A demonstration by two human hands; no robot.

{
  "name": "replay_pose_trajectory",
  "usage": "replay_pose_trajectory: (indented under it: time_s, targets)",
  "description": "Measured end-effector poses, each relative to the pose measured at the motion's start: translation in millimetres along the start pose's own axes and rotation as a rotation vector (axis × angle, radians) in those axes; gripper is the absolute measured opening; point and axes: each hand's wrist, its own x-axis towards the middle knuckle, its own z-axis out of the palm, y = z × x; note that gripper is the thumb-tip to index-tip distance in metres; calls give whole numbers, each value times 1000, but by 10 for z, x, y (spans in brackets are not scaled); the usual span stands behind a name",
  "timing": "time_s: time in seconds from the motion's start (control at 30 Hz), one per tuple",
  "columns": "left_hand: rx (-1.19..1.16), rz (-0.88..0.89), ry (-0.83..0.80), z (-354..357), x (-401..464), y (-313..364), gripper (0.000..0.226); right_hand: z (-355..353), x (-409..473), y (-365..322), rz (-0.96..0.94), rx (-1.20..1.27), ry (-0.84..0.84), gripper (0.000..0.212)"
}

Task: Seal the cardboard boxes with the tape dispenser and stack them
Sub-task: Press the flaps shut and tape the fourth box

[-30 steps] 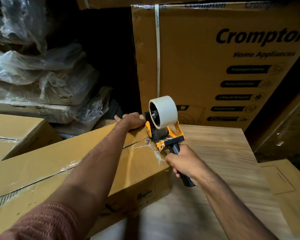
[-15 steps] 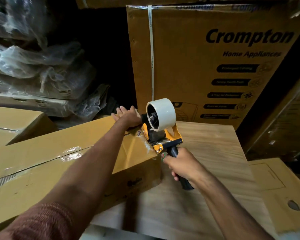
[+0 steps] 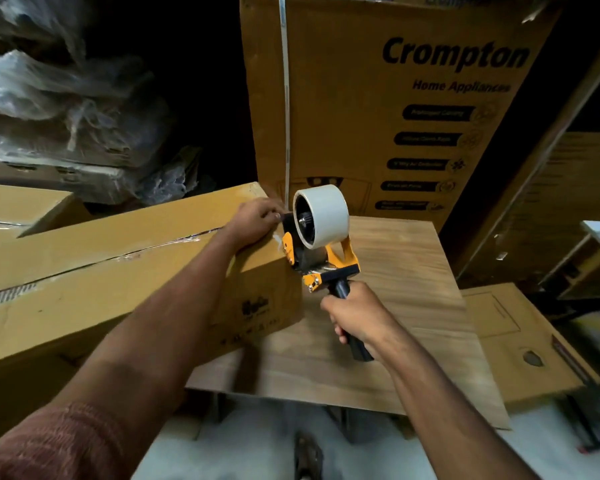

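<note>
Yellow-and-black tape dispenser (image 3: 321,258) (white roll), brown cardboard box (image 3: 125,268), wood-grain table (image 3: 406,299).

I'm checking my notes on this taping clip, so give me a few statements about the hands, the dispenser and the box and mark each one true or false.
1. The right hand grips the black handle of the dispenser. True.
2. The left hand rests on the box at its far end, beside the dispenser. True.
3. The dispenser lies flat on the table, untouched. False: it is held at the end of the box.
4. The tape roll is bright blue. False: it is off-white.
5. Clear tape runs along the seam on the box top. True.
</note>
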Motion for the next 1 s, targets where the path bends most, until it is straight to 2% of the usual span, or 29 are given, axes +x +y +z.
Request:
replay_pose_trajectory:
  time_s: [0.1, 0.17, 0.23, 0.33, 0.57, 0.9, 1.0]
  targets:
    - [108, 117, -209, -42, -415, 41, 41, 0, 5, 38, -7, -7, 6, 6]
    - [215, 142, -320, -51, -609, 61, 65, -8, -6, 50, 1, -1, 9, 4]
    - [314, 124, -322, -27, -699, 70, 75, 0, -39, 59, -4, -9, 12, 4]
    - [381, 153, -203, 48, -721, 80, 63, -13, -124, 108, -34, -34, 25, 5]
    - [427, 165, -135, 99, -804, 132, 51, -19, -310, 512, -12, -76, 16, 7]
    - [432, 153, -174, 85, -825, 130, 54, 33, -124, 610, 43, -98, 29, 12]
    - [459, 156, -259, 42, -804, 123, 67, 73, -54, 611, 58, -95, 29, 13]
